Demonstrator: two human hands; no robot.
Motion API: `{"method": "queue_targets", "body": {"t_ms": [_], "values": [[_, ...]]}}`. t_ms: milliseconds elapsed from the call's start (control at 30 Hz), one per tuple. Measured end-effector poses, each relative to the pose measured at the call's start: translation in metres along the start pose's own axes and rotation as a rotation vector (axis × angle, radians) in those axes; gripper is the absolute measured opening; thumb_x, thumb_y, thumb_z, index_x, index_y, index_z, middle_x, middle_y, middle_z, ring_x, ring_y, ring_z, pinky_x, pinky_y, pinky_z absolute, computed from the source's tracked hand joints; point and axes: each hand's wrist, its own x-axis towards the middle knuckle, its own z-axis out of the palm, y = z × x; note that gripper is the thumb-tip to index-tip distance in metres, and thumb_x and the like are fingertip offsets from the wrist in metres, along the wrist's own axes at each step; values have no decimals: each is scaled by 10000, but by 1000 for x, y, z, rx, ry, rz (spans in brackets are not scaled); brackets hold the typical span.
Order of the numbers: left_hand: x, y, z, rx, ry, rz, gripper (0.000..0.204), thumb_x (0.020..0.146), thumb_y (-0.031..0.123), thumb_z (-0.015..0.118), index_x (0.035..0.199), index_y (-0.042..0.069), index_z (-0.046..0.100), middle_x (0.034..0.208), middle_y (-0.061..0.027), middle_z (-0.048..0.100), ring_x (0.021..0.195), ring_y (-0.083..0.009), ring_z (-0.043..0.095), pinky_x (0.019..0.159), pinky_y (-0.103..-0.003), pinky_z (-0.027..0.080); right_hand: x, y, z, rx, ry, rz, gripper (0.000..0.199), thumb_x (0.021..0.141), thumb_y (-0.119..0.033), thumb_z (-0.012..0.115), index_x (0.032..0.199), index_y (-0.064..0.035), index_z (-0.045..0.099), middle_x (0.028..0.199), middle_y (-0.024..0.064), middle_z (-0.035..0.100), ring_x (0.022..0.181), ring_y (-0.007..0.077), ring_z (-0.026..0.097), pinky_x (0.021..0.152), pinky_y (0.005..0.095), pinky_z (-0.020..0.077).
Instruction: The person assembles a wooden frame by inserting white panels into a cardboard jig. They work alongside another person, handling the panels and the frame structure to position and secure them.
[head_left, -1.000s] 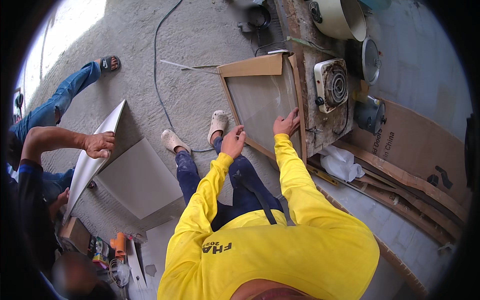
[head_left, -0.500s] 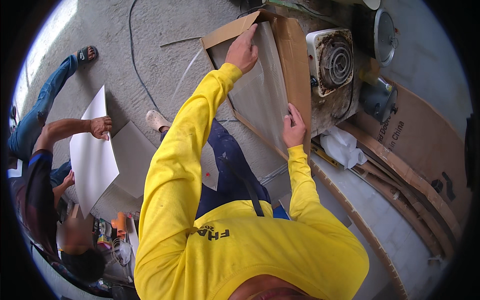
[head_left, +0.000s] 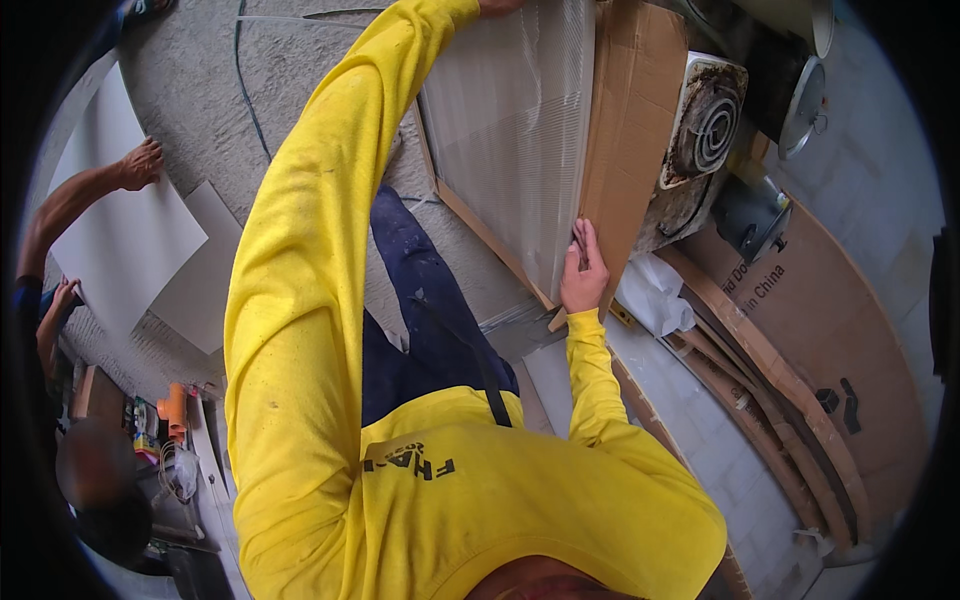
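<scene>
Shallow cardboard carton (head_left: 635,125) sits right in front of the person, tilted, its long side next to the worktop (head_left: 662,212). Contents: one grey ribbed panel (head_left: 510,140) with glossy creases on its face, lying inside the cardboard edging; wide brown flap stands along the right side. Right hand (head_left: 585,268) is at the panel's lower right edge, against the flap, fingers close together and thumb near them, so narrow; can't tell if it actually grips. Left hand (head_left: 497,7) is mostly cut off by the top of the view at the panel's far end; can't tell its state. On the worktop: stained white coil stove (head_left: 712,130). Past it, beige pot (head_left: 822,25) cut by the view edge, round metal lid (head_left: 800,108) tipped on its side, grey pot (head_left: 750,218); insides of both pots not visible. Crumpled white plastic bag (head_left: 655,292) lies below the worktop beside cardboard strips (head_left: 770,400); can't see what's in it. Lower left, brown box (head_left: 97,398) near an orange pipe fitting (head_left: 176,412); contents unclear. Further left, a co-worker's hand (head_left: 140,165) rests at the edge of a bent white sheet (head_left: 130,235).
</scene>
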Motion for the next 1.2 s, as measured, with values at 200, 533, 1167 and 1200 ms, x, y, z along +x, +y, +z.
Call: {"method": "queue_targets", "body": {"t_ms": [200,533,1167,1200], "values": [[-8,27,34,58,-10,74,389,815,143,431,1154,-29,514,1074,-230,574,1025,-309,556,882,-344,429,-13,6,7,-65,41,36,457,807,-13,464,1262,1,424,1220,164,515,1138,262,497,934,324,393],[-13,75,52,219,231,-44,448,819,399,540,1048,19,598,925,-233,605,875,-368,582,760,-403,460,-34,-9,51,-444,149,19,626,784,-87,481,1350,22,236,1374,222,298,1290,340,269,1059,364,211],[-37,58,44,259,296,-134,380,764,372,637,1070,149,621,896,-155,642,843,-303,615,760,-330,473,-51,8,53,-338,114,174,573,862,-361,490,1231,65,393,1193,296,457,1127,418,430,951,414,334],[-36,57,43,265,301,-123,376,763,368,639,1064,144,621,904,-154,640,847,-301,613,759,-329,472,-50,6,50,-329,110,169,567,860,-361,493,1223,67,404,1183,296,465,1118,419,439,944,412,343]]}}
